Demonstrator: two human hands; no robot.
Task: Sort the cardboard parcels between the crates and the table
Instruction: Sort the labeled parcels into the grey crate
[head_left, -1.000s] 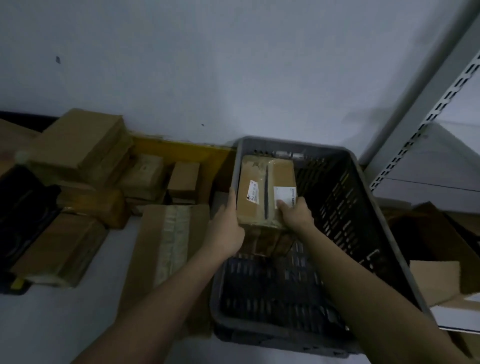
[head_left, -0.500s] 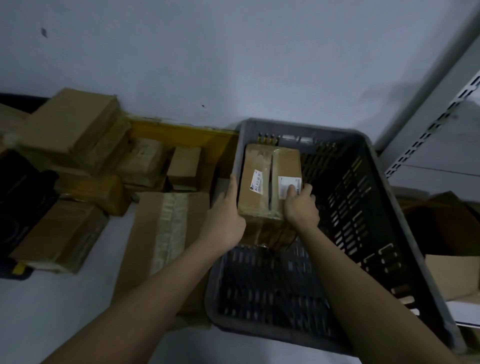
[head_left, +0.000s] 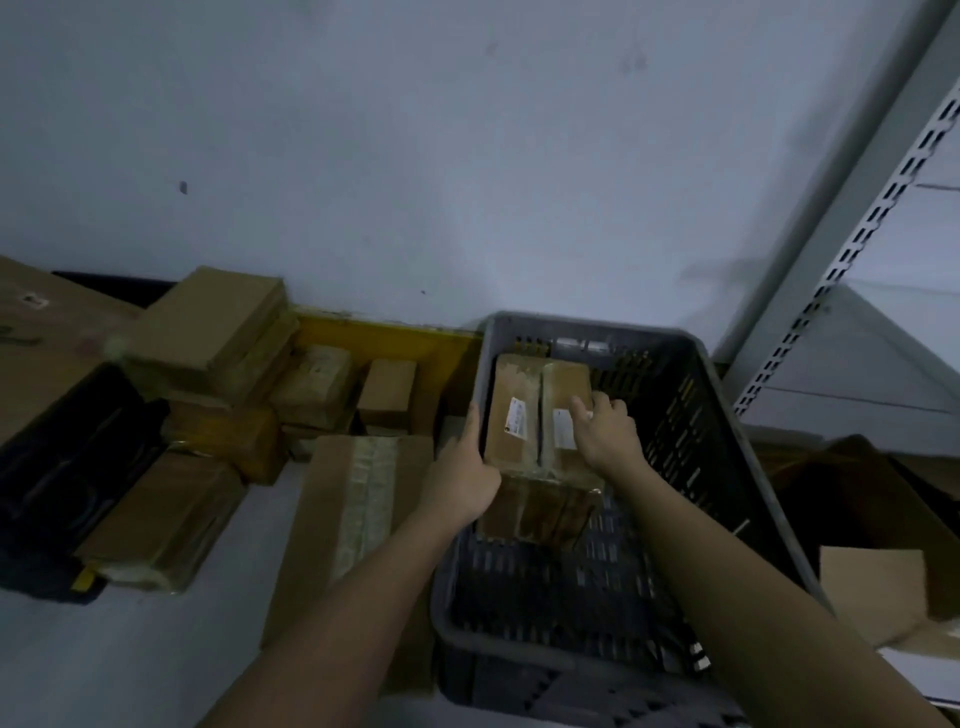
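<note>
Parcel: cardboard parcel (head_left: 537, 415) w/ 2 white labels is sitting at the far end of the grey crate (head_left: 727, 452), long side running toward the wall, leaning up on its far end by the look of it.
Left hand (head_left: 462, 473): is gripping the parcel's left edge, thumb running up the side, prob. to steady it against the crate wall.
Right hand (head_left: 605, 431): fingers are curling over the parcel's top right face near a label, holding it; the 2 hands are clamping it from both sides, which suits a lift or a set-down, can't tell which.
Crate: near part is showing bare slotted floor, so there's room inside.
Desk (head_left: 104, 670): light surface left of the crate is carrying other cardboard boxes, incl. a long taped box (head_left: 358, 514) just beside the crate.
Yellow crate (head_left: 384, 338): by the wall, is holding small boxes.
Right side: metal rack upright (head_left: 852, 249), open carton below.
</note>
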